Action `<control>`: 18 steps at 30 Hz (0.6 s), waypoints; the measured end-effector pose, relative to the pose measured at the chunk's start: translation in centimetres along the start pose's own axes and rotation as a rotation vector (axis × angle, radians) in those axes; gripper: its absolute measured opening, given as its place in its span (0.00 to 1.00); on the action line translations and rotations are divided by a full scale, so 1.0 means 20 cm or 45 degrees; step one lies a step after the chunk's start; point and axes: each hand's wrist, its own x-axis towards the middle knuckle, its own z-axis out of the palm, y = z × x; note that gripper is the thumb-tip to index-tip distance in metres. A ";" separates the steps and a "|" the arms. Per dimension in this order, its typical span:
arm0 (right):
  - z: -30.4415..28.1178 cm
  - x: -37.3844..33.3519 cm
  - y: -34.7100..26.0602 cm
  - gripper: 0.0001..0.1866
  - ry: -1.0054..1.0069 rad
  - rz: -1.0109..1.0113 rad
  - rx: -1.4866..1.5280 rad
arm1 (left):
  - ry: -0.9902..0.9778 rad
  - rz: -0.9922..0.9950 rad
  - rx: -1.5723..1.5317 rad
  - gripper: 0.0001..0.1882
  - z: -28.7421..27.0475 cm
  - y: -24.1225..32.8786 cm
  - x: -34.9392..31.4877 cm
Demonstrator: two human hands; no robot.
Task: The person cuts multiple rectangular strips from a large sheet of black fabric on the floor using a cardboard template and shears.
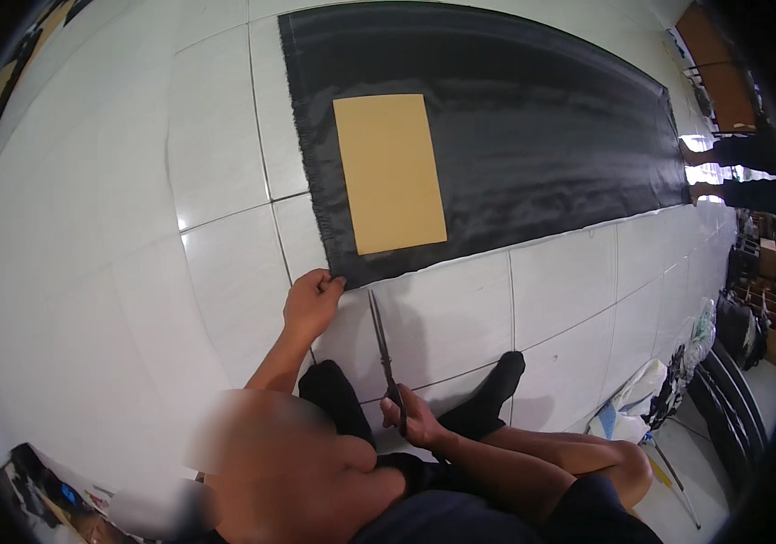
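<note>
Sits or squats on a white tile floor (460, 308) before a long black cloth (542, 118), spread flat from the middle to the far right. Pinches the near left corner of the cloth between thumb and fingers of the left hand (312, 304), at the end of its frayed left edge. Grips scissors (381, 335) by the handles in the right hand (421, 423), pointing them away from the body, tip close to the near edge of the cloth. Cannot tell contact there from a narrow gap. Has a tan card (388, 172) lying flat on the cloth, beside the frayed edge and beyond the left hand. Plants feet in black socks (492, 399) on the tiles, one to either side of the scissors. Has another person at the far right end of the cloth, visible as bare feet (703, 157) and dark trouser legs (751, 195). Has plastic bags (637, 394), a shiny black bundle (728, 412) and a thin stick (678, 480) off to the right, apart from the cloth.
</note>
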 end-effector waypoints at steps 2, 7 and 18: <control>0.00 0.01 -0.01 0.28 -0.115 -0.046 0.019 | -0.035 -0.011 -0.161 0.15 0.01 -0.01 0.00; 0.01 0.16 -0.05 0.29 -0.091 -0.112 0.029 | -0.155 -0.072 -0.288 0.15 -0.01 0.04 -0.02; 0.09 0.28 -0.11 0.33 0.041 -0.061 -0.059 | -0.183 -0.041 -0.317 0.14 0.00 0.00 0.00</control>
